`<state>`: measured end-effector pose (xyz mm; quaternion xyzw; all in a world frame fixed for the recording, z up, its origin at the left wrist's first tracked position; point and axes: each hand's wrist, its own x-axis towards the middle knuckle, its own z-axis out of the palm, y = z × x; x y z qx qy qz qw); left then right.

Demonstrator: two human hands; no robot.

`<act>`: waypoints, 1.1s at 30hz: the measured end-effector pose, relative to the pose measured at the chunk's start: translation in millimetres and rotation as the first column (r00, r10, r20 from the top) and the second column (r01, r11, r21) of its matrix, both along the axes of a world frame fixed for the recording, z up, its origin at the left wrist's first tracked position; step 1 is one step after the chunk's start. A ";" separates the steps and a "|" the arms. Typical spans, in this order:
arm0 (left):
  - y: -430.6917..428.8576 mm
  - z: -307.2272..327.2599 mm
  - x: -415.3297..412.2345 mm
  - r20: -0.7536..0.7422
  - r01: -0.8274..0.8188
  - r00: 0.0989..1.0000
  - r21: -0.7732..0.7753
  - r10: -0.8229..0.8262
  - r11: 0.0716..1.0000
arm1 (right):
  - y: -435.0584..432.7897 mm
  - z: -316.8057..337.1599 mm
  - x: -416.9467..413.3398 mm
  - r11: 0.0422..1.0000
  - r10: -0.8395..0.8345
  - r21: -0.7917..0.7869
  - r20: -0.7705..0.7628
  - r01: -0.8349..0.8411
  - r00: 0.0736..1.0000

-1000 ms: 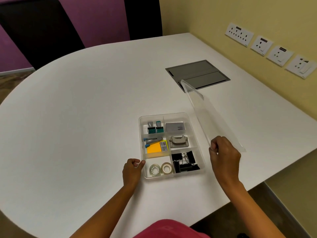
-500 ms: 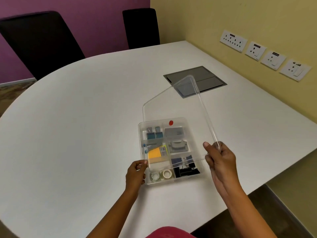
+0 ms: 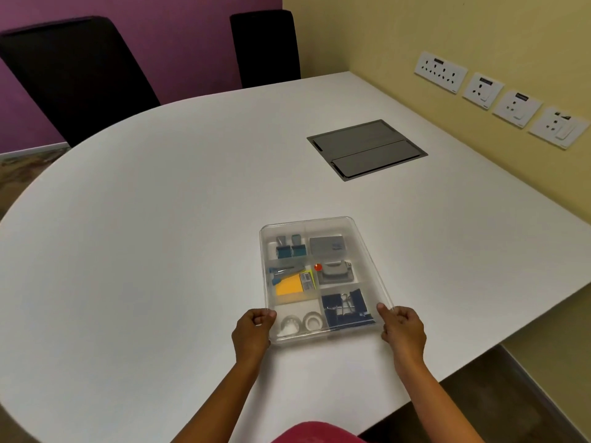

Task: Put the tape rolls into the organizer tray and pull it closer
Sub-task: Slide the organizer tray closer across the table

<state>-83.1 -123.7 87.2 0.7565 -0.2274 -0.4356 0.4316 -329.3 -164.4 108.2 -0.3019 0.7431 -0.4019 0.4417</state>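
The clear organizer tray (image 3: 358, 233) lies on the white table, with a clear lid (image 3: 367, 276) flat over it. Two tape rolls (image 3: 302, 322) sit side by side in its near left compartment, seen through the lid. My left hand (image 3: 252, 330) grips the tray's near left corner. At the near right corner my right hand (image 3: 401, 329) holds the lid's edge against the tray. Binder clips, a stapler, yellow sticky notes and a punch fill the other compartments.
A grey cable hatch (image 3: 367, 148) is set in the table (image 3: 160, 235) at the far right. Two black chairs (image 3: 73, 78) stand behind the table. Wall sockets (image 3: 499, 97) line the yellow wall on the right. The table's near edge runs just below my hands.
My right hand swung the clear lid from upright at the right side down flat onto the tray. My left hand stayed at the near left corner.
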 end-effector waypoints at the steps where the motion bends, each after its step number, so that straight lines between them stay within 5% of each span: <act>1: -1.0 -0.2 -1.3 0.025 0.002 1.000 0.003 -0.002 1.000 | 0.5 -2.1 0.9 1.000 -0.017 0.002 -0.052 0.017 0.998; 7: -4.8 1.3 -4.1 0.245 0.012 0.969 -0.021 -0.007 1.000 | -4.8 -12.7 -3.9 0.999 0.013 0.049 -0.299 0.002 0.954; 14: -4.1 1.9 -2.7 0.265 0.036 0.964 -0.001 -0.035 0.999 | -12.7 -17.7 -13.1 0.986 0.119 0.143 -0.235 -0.087 0.965; 23: 6.2 -7.5 9.3 -0.035 0.110 0.994 0.139 -0.106 0.984 | -34.3 -24.0 -27.5 0.948 0.061 0.303 0.115 -0.093 0.991; 33: 6.6 -8.9 9.3 -0.209 0.131 0.974 0.222 -0.084 0.966 | -47.6 -27.0 -27.3 0.883 0.036 0.452 0.208 -0.129 0.978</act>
